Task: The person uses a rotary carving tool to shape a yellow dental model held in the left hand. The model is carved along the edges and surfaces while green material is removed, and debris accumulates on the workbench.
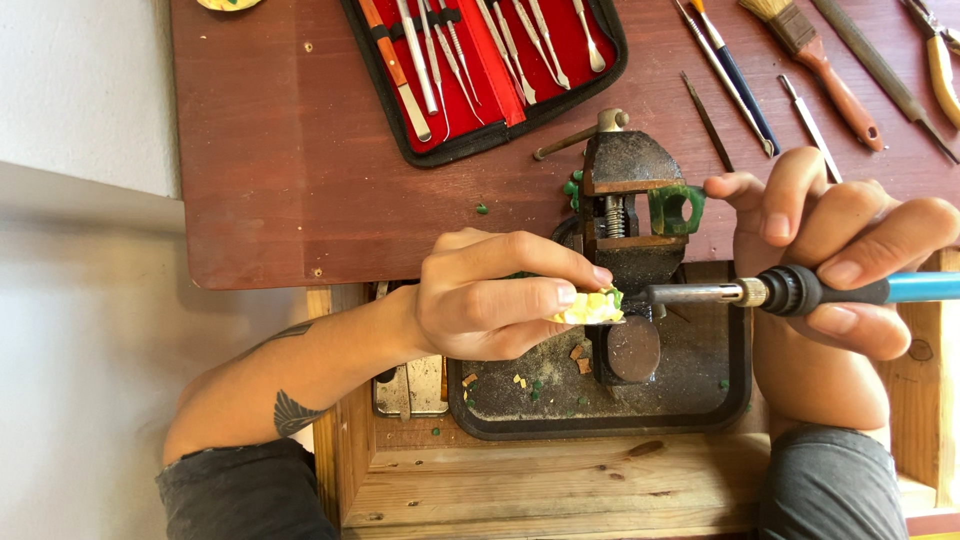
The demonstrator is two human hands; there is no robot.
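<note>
My left hand [490, 295] pinches a small yellow lump of wax [590, 308] with a green edge, holding it just left of a small iron vise [625, 190]. A green wax ring [676, 209] sits clamped in the vise jaws. My right hand [840, 250] grips a soldering-type iron with a blue handle [920, 288] and black collar. Its metal tip [690, 294] points left and nearly touches the yellow wax.
An open red-lined case of metal carving tools [490, 60] lies on the brown bench top [290, 170]. Brushes, files and pliers [830, 70] lie at the upper right. A black tray [700, 390] with wax crumbs sits under the vise, in a wooden drawer.
</note>
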